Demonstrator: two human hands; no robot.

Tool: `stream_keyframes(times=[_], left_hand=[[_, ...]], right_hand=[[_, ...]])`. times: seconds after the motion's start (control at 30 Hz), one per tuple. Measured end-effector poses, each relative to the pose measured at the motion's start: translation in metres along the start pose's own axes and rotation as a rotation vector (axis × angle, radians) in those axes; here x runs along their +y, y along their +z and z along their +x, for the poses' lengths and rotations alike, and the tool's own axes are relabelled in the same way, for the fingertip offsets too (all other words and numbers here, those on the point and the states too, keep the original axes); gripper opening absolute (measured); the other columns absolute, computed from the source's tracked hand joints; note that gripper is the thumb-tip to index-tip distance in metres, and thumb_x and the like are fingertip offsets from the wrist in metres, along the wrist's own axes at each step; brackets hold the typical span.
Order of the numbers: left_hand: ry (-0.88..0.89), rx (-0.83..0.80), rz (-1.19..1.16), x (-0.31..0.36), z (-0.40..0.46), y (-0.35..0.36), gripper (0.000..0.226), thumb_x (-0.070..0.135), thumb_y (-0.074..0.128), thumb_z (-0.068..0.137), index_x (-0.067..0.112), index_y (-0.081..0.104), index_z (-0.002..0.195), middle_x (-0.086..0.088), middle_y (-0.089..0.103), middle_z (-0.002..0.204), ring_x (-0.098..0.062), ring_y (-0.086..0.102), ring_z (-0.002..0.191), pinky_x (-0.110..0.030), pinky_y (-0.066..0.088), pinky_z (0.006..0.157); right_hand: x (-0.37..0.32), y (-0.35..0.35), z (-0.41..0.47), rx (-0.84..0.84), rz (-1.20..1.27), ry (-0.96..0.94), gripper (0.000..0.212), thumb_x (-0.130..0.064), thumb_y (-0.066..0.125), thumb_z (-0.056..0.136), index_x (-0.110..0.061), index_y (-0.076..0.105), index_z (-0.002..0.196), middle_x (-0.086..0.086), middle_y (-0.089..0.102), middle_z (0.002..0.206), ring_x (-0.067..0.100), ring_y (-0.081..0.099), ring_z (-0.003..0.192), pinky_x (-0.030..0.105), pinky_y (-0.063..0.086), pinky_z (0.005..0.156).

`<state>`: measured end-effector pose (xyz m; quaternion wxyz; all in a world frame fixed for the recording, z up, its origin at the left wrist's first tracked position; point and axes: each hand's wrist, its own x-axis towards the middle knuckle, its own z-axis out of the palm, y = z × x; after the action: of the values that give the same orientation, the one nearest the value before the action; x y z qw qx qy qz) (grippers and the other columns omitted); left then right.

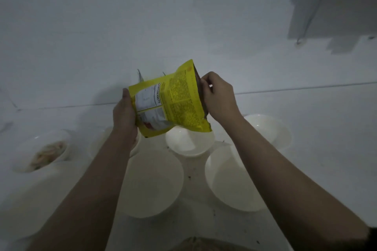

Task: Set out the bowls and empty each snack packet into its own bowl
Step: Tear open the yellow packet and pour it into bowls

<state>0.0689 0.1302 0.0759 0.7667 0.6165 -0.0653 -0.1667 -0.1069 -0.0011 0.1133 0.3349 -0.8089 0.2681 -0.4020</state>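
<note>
A yellow snack packet [173,100] with a nutrition label is held sideways in the air above the white bowls. My left hand [124,113] grips its left end. My right hand [219,98] pinches the dark right edge of the packet. Directly under the packet sits a small white bowl [189,142] that looks empty. Two larger white bowls, one in the middle [151,183] and one to the right [232,181], stand nearer to me. At the left a white bowl [43,150] holds pale snack pieces.
Another white bowl [271,130] stands at the far right, and one [98,142] is partly hidden behind my left forearm. Behind the packet, the tips of other packets [140,75] show. The white surface carries dark crumbs. A grey box shape [336,6] hangs at the upper right.
</note>
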Motion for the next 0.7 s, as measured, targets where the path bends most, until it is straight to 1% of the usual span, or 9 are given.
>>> stream_keyframes(times=[0.1, 0.13, 0.23, 0.27, 0.37, 0.43, 0.57, 0.63, 0.7], left_hand=[[0.067, 0.050, 0.006, -0.010, 0.027, -0.021, 0.037, 0.052, 0.055, 0.091, 0.018, 0.069, 0.083, -0.002, 0.073, 0.094, -0.027, 0.069, 0.095, -0.052, 0.054, 0.092], [0.088, 0.066, 0.030, -0.014, 0.037, -0.028, 0.037, 0.053, 0.055, 0.089, 0.020, 0.068, 0.080, -0.002, 0.072, 0.094, -0.027, 0.069, 0.096, -0.054, 0.053, 0.093], [0.149, 0.094, 0.137, -0.015, 0.046, -0.036, 0.036, 0.050, 0.049, 0.093, 0.022, 0.061, 0.074, 0.001, 0.065, 0.086, -0.023, 0.063, 0.089, -0.047, 0.053, 0.090], [0.171, 0.096, 0.156, -0.014, 0.045, -0.036, 0.036, 0.048, 0.047, 0.095, 0.022, 0.059, 0.072, 0.002, 0.062, 0.082, -0.021, 0.060, 0.084, -0.043, 0.052, 0.085], [0.236, 0.082, 0.198, -0.015, 0.050, -0.034, 0.038, 0.042, 0.044, 0.100, 0.022, 0.049, 0.067, 0.005, 0.050, 0.070, -0.011, 0.048, 0.067, -0.033, 0.043, 0.069], [0.261, 0.067, 0.208, -0.019, 0.056, -0.034, 0.039, 0.038, 0.044, 0.101, 0.022, 0.043, 0.065, 0.007, 0.044, 0.066, -0.007, 0.041, 0.061, -0.029, 0.037, 0.062], [0.329, 0.027, 0.247, -0.022, 0.061, -0.031, 0.041, 0.036, 0.044, 0.101, 0.022, 0.034, 0.064, 0.007, 0.036, 0.063, -0.006, 0.034, 0.058, -0.025, 0.032, 0.057], [0.353, 0.009, 0.273, -0.022, 0.063, -0.030, 0.040, 0.035, 0.044, 0.101, 0.022, 0.034, 0.065, 0.007, 0.036, 0.063, -0.003, 0.034, 0.055, -0.021, 0.032, 0.054], [0.374, -0.021, 0.272, -0.023, 0.063, -0.028, 0.039, 0.034, 0.044, 0.101, 0.022, 0.034, 0.065, 0.008, 0.035, 0.063, -0.001, 0.033, 0.054, -0.019, 0.031, 0.052]], right_hand=[[-0.003, 0.024, 0.008, -0.063, 0.045, 0.075, 0.020, -0.020, 0.044, 0.101, -0.010, 0.061, 0.097, -0.006, 0.061, 0.089, 0.012, 0.056, 0.083, 0.005, 0.038, 0.062], [-0.004, 0.030, 0.010, -0.075, 0.076, 0.105, 0.023, -0.024, 0.043, 0.102, -0.012, 0.062, 0.102, -0.006, 0.063, 0.093, 0.011, 0.057, 0.087, 0.007, 0.040, 0.067], [-0.007, 0.044, 0.015, -0.077, 0.191, 0.188, 0.032, -0.037, 0.038, 0.103, -0.018, 0.063, 0.111, -0.005, 0.066, 0.102, 0.013, 0.061, 0.095, 0.028, 0.049, 0.083], [-0.006, 0.048, 0.017, -0.075, 0.212, 0.203, 0.033, -0.039, 0.038, 0.103, -0.020, 0.063, 0.112, -0.006, 0.066, 0.103, 0.013, 0.061, 0.097, 0.030, 0.050, 0.085], [-0.004, 0.057, 0.022, -0.063, 0.218, 0.217, 0.031, -0.042, 0.043, 0.101, -0.021, 0.063, 0.113, -0.004, 0.066, 0.108, 0.011, 0.061, 0.098, 0.024, 0.047, 0.083], [-0.001, 0.061, 0.025, -0.020, 0.195, 0.211, 0.029, -0.042, 0.048, 0.100, -0.019, 0.064, 0.109, -0.004, 0.067, 0.104, 0.010, 0.061, 0.092, 0.023, 0.047, 0.079], [0.008, 0.064, 0.026, 0.086, 0.135, 0.193, 0.015, -0.027, 0.055, 0.097, -0.015, 0.064, 0.093, -0.011, 0.061, 0.087, 0.001, 0.054, 0.080, 0.017, 0.042, 0.072], [0.014, 0.065, 0.023, 0.110, 0.109, 0.198, 0.011, -0.023, 0.056, 0.096, -0.017, 0.063, 0.090, -0.011, 0.061, 0.086, 0.001, 0.054, 0.079, 0.014, 0.041, 0.069], [0.021, 0.065, 0.017, 0.135, 0.110, 0.218, 0.011, -0.024, 0.057, 0.095, -0.017, 0.064, 0.091, -0.010, 0.063, 0.088, 0.001, 0.054, 0.077, 0.010, 0.041, 0.066]])
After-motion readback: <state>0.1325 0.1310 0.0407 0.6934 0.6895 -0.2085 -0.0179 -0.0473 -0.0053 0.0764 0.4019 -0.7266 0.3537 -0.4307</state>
